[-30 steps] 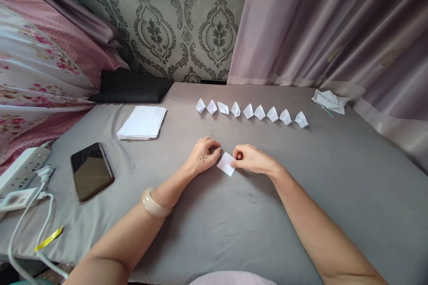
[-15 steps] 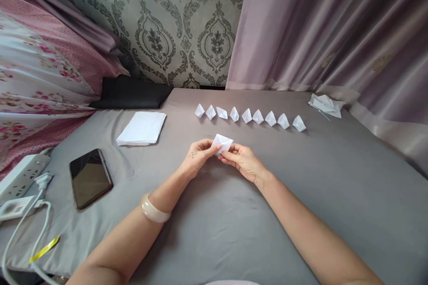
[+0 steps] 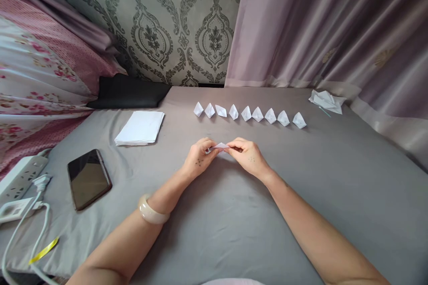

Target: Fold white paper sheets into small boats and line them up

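Observation:
Between my two hands is a small piece of folded white paper [image 3: 221, 145], held just above the grey cloth and mostly covered by my fingers. My left hand [image 3: 199, 155], with a pale bangle [image 3: 153, 210] on that forearm, pinches its left side. The right side is pinched by the thumb and fingers of my right hand [image 3: 248, 156]. Beyond my hands, several folded white paper boats [image 3: 257, 114] stand in a row across the cloth; one toward the left, a flatter folded paper [image 3: 221, 111], lies on its side.
A stack of white paper [image 3: 140, 128] lies left of my hands, with a phone [image 3: 89, 179] nearer me. A power strip [image 3: 20, 178] with cables and a yellow strip [image 3: 44, 250] occupy the left edge. Crumpled white paper [image 3: 327, 101] lies far right, by the curtain [image 3: 294, 22].
The folded paper has tipped from facing me to nearly edge-on. My right hand has turned, its back now upward, and both hands pinch opposite sides.

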`<state>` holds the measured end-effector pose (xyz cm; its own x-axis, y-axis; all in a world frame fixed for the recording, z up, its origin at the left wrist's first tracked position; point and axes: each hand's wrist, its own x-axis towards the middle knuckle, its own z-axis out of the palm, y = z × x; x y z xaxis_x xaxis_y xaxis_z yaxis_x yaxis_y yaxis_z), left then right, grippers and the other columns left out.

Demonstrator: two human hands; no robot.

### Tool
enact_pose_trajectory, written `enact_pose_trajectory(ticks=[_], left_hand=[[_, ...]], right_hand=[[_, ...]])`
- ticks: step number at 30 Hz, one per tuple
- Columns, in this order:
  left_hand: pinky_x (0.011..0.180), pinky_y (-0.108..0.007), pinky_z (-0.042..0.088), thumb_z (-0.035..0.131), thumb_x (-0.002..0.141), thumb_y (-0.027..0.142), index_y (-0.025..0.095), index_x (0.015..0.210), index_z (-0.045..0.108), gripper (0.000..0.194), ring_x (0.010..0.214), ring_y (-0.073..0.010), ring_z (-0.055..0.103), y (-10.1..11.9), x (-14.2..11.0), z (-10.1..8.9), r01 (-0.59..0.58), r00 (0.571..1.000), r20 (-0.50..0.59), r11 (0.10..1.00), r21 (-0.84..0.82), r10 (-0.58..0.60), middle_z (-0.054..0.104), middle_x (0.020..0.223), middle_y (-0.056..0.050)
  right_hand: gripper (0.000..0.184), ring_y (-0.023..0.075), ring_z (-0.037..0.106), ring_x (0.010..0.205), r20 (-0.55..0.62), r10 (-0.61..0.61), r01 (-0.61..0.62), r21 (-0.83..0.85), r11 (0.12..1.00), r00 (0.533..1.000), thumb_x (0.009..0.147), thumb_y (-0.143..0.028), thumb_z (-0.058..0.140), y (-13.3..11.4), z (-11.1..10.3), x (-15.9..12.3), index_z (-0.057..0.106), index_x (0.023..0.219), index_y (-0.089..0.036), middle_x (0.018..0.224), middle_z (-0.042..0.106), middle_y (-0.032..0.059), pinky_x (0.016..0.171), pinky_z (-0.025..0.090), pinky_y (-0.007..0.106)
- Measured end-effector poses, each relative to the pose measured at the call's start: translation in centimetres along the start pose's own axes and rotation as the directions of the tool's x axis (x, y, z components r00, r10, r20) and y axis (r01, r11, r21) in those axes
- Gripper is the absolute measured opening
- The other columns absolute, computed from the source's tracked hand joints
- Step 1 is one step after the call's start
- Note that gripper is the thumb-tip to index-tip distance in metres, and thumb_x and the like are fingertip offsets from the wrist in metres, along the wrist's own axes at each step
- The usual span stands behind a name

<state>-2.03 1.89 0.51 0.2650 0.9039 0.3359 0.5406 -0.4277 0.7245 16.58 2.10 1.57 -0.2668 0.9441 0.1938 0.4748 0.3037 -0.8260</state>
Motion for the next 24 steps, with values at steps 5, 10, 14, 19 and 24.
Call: enact_pose_trajectory(ticks=[5, 10, 14, 19, 24], left_hand=[[0.076, -0.029, 0.045, 0.045, 0.094, 0.025, 0.017, 0.092, 0.062, 0.019, 0.082, -0.0164, 0.055, -0.7, 0.0, -0.3, -0.326, 0.937, 0.006, 0.867, 0.378, 0.349, 0.066, 0.092, -0.007], [0.07, -0.031, 0.043, 0.039, 0.095, 0.018, 0.016, 0.084, 0.06, 0.024, 0.078, -0.0188, 0.051, -0.8, 0.0, 0.0, -0.424, 0.893, 0.153, 0.674, 0.605, 0.424, 0.063, 0.085, -0.008], [0.066, -0.032, 0.041, 0.037, 0.095, 0.019, 0.016, 0.077, 0.059, 0.028, 0.076, -0.0203, 0.05, -0.7, 0.0, 0.6, -0.444, 0.895, 0.288, 0.623, 0.643, 0.341, 0.06, 0.08, -0.008], [0.071, -0.033, 0.043, 0.036, 0.096, 0.02, 0.015, 0.086, 0.064, 0.03, 0.08, -0.0209, 0.053, -0.7, -0.6, 0.5, -0.393, 0.916, 0.322, 0.697, 0.6, 0.239, 0.062, 0.085, -0.009], [0.075, -0.03, 0.046, 0.048, 0.093, 0.028, 0.019, 0.088, 0.069, 0.024, 0.087, -0.0199, 0.056, -1.0, -0.9, -0.1, -0.13, 0.979, 0.196, 0.909, 0.395, 0.055, 0.064, 0.092, -0.007]], right_hand=[[0.024, 0.0132, 0.058, 0.079, -0.041, -0.319, 0.282, -0.369, 0.885, 0.947, 0.095, -0.021, 0.044, 0.0, 0.3, -0.5, 0.068, 0.091, -0.021, 0.091, 0.066, 0.0042, 0.071, 0.042, 0.024], [0.028, 0.0148, 0.055, 0.071, 0.067, -0.464, 0.365, -0.719, 0.591, 0.883, 0.093, -0.01, 0.042, 0.8, 0.9, -0.8, 0.066, 0.082, -0.017, 0.082, 0.065, 0.0046, 0.067, 0.036, 0.029], [0.025, 0.015, 0.053, 0.071, 0.15, -0.399, 0.364, -0.76, 0.539, 0.905, 0.092, -0.011, 0.044, 1.3, 1.2, -1.1, 0.064, 0.079, -0.017, 0.081, 0.063, 0.0046, 0.066, 0.033, 0.03], [0.024, 0.0145, 0.056, 0.079, 0.19, -0.243, 0.306, -0.678, 0.668, 0.951, 0.094, -0.017, 0.045, 0.9, 0.9, -1.7, 0.066, 0.085, -0.019, 0.089, 0.063, 0.0045, 0.065, 0.034, 0.027], [0.018, 0.0122, 0.058, 0.077, 0.107, -0.054, 0.098, -0.462, 0.881, 0.993, 0.092, -0.027, 0.053, 0.7, 0.4, -1.4, 0.07, 0.089, -0.022, 0.097, 0.064, 0.0016, 0.064, 0.037, 0.025]])
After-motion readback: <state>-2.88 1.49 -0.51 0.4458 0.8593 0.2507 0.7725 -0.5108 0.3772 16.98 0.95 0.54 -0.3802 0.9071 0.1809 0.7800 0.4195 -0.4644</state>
